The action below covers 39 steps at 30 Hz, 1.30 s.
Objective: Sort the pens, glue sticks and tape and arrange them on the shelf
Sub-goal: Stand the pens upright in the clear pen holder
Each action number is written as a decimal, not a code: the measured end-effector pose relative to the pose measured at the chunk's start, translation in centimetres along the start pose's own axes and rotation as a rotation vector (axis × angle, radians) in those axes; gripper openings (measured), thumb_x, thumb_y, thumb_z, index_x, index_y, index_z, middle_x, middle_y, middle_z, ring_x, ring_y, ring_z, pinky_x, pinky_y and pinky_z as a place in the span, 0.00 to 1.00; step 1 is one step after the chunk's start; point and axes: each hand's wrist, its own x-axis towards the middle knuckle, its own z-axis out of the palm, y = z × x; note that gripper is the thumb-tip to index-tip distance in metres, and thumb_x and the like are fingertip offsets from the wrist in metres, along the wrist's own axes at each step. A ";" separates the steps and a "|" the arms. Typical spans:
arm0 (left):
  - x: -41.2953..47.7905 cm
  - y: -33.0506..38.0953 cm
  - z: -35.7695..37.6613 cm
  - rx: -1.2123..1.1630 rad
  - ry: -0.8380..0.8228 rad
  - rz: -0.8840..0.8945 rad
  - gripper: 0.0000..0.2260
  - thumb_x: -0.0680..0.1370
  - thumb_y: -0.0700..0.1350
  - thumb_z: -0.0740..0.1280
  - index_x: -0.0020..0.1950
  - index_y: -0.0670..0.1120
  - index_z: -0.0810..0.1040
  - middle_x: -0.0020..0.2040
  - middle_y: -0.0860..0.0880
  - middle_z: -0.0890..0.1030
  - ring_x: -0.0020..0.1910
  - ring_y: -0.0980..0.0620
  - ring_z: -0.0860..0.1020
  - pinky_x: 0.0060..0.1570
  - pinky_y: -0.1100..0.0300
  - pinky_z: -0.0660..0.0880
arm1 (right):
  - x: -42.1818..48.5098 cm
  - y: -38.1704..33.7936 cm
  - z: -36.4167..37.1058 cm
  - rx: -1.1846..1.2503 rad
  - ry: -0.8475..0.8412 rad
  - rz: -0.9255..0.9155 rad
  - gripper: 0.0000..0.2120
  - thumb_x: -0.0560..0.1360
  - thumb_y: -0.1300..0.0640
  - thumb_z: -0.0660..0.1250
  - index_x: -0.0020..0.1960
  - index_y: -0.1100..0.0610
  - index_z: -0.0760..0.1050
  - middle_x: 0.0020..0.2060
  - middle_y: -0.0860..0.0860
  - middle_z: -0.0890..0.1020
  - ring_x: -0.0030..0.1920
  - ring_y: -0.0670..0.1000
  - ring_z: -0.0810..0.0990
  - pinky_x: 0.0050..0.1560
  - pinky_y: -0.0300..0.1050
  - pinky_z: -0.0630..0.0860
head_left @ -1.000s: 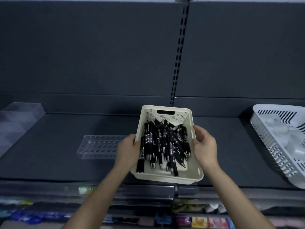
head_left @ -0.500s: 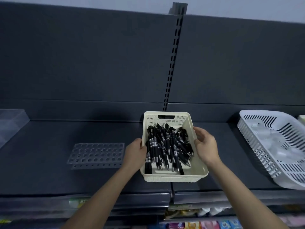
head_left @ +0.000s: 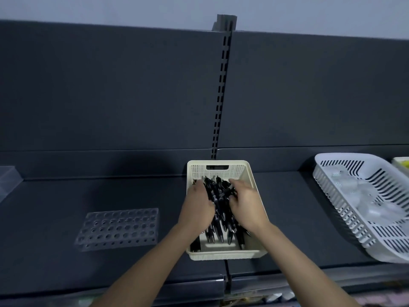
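A cream basket (head_left: pixel 256 189) stands on the dark shelf (head_left: pixel 132 196), filled with several black pens (head_left: pixel 219 220). Both hands are inside it. My left hand (head_left: pixel 197 207) lies on the left side of the pen pile, fingers curled around pens. My right hand (head_left: pixel 245 204) lies on the right side, its fingers curled into the pile too. A clear pen holder (head_left: pixel 118 228) with rows of holes lies flat on the shelf to the left of the basket. The tips of several pens show below my hands.
A white slotted basket (head_left: pixel 345 218) with pale rolls in it sits tilted at the right. Another container's corner (head_left: pixel 401 163) shows at the far right edge. A clear plastic divider (head_left: pixel 7 180) stands at the far left. Lower shelves lie below the front edge.
The basket was set down on the shelf. Both hands left its sides and moved in onto the pens. The view tilted upward.
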 end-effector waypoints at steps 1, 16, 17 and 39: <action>0.5 0.1 0.7 0.014 -0.056 -0.060 0.14 0.74 0.35 0.60 0.60 0.40 0.68 0.55 0.43 0.73 0.54 0.44 0.75 0.46 0.62 0.68 | 0.0 0.1 0.5 0.011 -0.051 0.053 0.17 0.71 0.72 0.60 0.58 0.63 0.75 0.51 0.59 0.80 0.53 0.57 0.78 0.51 0.39 0.70; 3.0 -1.2 3.3 -0.233 -0.035 -0.313 0.17 0.68 0.37 0.68 0.56 0.40 0.73 0.42 0.48 0.79 0.37 0.54 0.79 0.28 0.63 0.70 | 0.1 1.2 1.7 -0.071 -0.087 0.289 0.07 0.72 0.68 0.60 0.45 0.59 0.74 0.41 0.55 0.79 0.40 0.55 0.76 0.35 0.40 0.64; 2.9 -0.9 3.0 -0.264 -0.050 -0.313 0.12 0.68 0.36 0.67 0.51 0.41 0.75 0.39 0.48 0.79 0.35 0.54 0.78 0.28 0.64 0.69 | 0.2 1.1 1.6 -0.064 -0.094 0.319 0.06 0.72 0.67 0.60 0.44 0.59 0.73 0.40 0.54 0.79 0.39 0.54 0.75 0.35 0.40 0.64; 1.4 0.5 -6.0 -1.090 0.034 -0.355 0.05 0.79 0.40 0.65 0.52 0.39 0.73 0.42 0.44 0.78 0.35 0.51 0.77 0.33 0.59 0.76 | 3.7 -3.4 -3.2 0.616 0.291 0.185 0.10 0.73 0.60 0.70 0.35 0.54 0.72 0.29 0.46 0.72 0.34 0.47 0.72 0.38 0.40 0.75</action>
